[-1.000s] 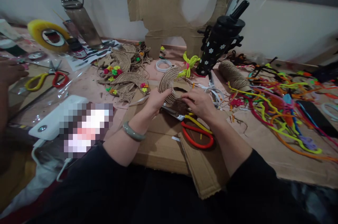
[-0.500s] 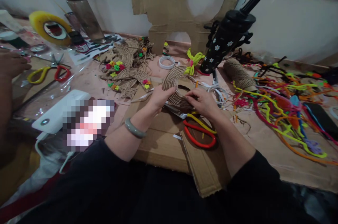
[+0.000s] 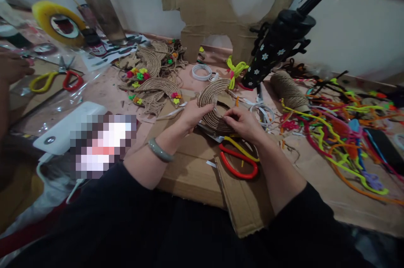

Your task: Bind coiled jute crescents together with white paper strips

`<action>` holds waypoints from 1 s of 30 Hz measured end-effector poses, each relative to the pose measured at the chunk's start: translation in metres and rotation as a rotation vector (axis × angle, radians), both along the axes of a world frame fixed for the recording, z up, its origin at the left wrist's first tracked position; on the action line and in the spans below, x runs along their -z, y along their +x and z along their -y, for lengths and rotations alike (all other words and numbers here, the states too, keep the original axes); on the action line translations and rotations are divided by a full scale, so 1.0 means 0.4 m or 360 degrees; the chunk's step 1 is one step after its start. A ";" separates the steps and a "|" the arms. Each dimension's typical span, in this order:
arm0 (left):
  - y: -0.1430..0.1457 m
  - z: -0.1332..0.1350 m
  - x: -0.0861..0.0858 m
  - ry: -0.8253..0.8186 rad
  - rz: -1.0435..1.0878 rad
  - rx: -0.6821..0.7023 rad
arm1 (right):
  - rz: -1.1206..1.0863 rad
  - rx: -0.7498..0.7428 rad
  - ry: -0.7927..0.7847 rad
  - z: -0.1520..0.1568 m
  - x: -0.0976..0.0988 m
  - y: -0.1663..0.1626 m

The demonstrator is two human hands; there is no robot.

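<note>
A crescent of jute cord (image 3: pixel 208 92), laid in tight curved rows, is held over the cardboard in front of me. My left hand (image 3: pixel 193 115) grips its left side, thumb on top and the other fingers hidden beneath. At the lower right of the curve, my right hand (image 3: pixel 243 123) is closed in a pinch at the inner edge; whether a loose cord end is between those fingertips is hard to make out. Scissors with red and yellow handles (image 3: pixel 239 173) lie under the crescent and my right wrist, their blades partly covered.
Finished cord crescents with coloured flowers (image 3: pixel 158 87) are piled back left. A twine spool (image 3: pixel 288 91) and tangled pipe cleaners (image 3: pixel 350 146) lie right. A flowered black tumbler (image 3: pixel 268 51) stands behind. Left are a power bank (image 3: pixel 71 127), more scissors (image 3: pixel 71 80) and another person's hand (image 3: pixel 14 66).
The camera view has shifted slightly. Both hands stay in nearly the same hold on the cord crescent, with only slight movement in the right fingers.
</note>
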State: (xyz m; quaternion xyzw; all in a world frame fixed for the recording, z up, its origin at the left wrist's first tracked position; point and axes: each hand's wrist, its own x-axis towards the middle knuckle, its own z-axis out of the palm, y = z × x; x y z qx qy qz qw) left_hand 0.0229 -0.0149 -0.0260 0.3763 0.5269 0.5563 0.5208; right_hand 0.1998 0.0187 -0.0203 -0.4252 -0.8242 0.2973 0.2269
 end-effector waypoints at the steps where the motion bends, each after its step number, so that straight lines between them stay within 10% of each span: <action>1: 0.000 0.000 0.000 -0.0018 -0.0005 0.0016 | -0.0007 -0.0013 -0.0029 -0.001 0.002 0.001; 20: 0.001 0.008 0.002 -0.0075 0.0088 0.0133 | -0.0379 -0.0083 -0.0732 0.016 0.001 -0.018; 30: 0.013 0.011 -0.005 -0.0188 0.0626 0.0221 | -0.0596 0.0086 -0.0697 0.016 -0.008 -0.021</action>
